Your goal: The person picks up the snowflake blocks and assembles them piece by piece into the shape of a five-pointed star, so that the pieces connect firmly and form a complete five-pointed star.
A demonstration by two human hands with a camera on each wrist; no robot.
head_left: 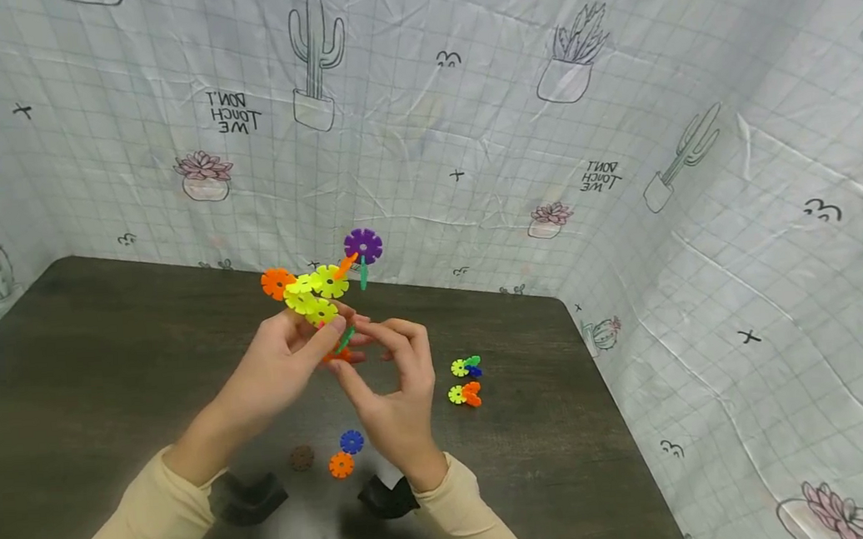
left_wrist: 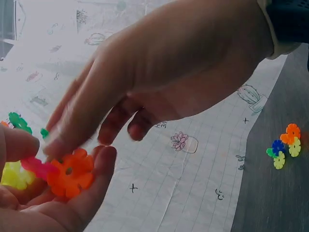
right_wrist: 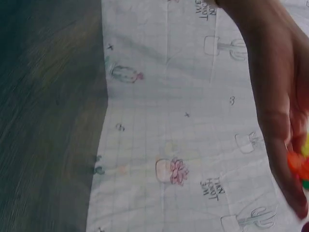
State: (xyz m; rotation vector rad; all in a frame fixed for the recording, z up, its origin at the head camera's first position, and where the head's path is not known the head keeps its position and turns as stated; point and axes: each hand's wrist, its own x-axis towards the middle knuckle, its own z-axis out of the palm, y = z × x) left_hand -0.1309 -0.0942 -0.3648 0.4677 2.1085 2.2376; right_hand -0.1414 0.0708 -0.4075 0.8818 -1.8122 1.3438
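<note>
A toy [head_left: 301, 300] of joined, notched plastic discs: 4 yellow in its middle, an orange disc [head_left: 277, 284] at the left, a purple disc [head_left: 363, 247] on top, pink, green and orange pieces low down. It is raised above the dark table [head_left: 143, 340]. The left hand [head_left: 283, 351] pinches its lower part between thumb and fingers. The right hand [head_left: 402, 380] curves around the lower end, fingers bent; I cannot tell whether they grip. Both forearms reach forward.
</note>
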